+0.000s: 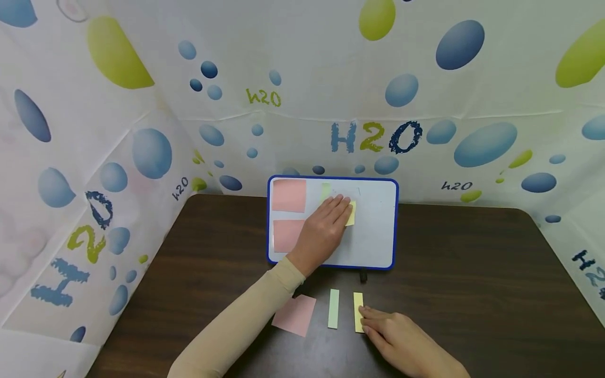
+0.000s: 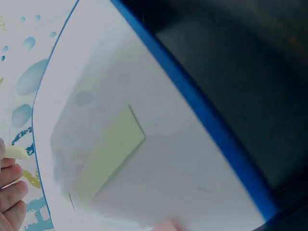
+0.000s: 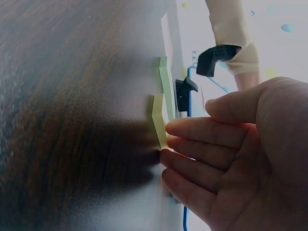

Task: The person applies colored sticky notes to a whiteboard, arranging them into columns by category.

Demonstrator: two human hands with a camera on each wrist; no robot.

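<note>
My left hand point(image 1: 323, 228) is over a blue-rimmed whiteboard point(image 1: 373, 231), palm down. Between its thumb and index finger it pinches a yellow sticky note strip point(image 1: 351, 214), which also shows at the edge of the left wrist view. A pale green strip point(image 2: 113, 149) is stuck on the board, partly behind the hand in the head view. Two pink sticky notes point(image 1: 289, 196) are on the board's left side, the lower one partly covered by the hand. My right hand point(image 1: 406, 336) rests on the table, its extended fingertips touching another yellow strip point(image 1: 358, 312).
A pink sticky note point(image 1: 295, 315) and a green strip point(image 1: 333, 308) lie on the dark wooden table point(image 1: 472, 273), left of the right hand. A small black piece point(image 1: 363, 276) sits at the board's lower edge. A patterned sheet point(image 1: 302, 63) surrounds the table.
</note>
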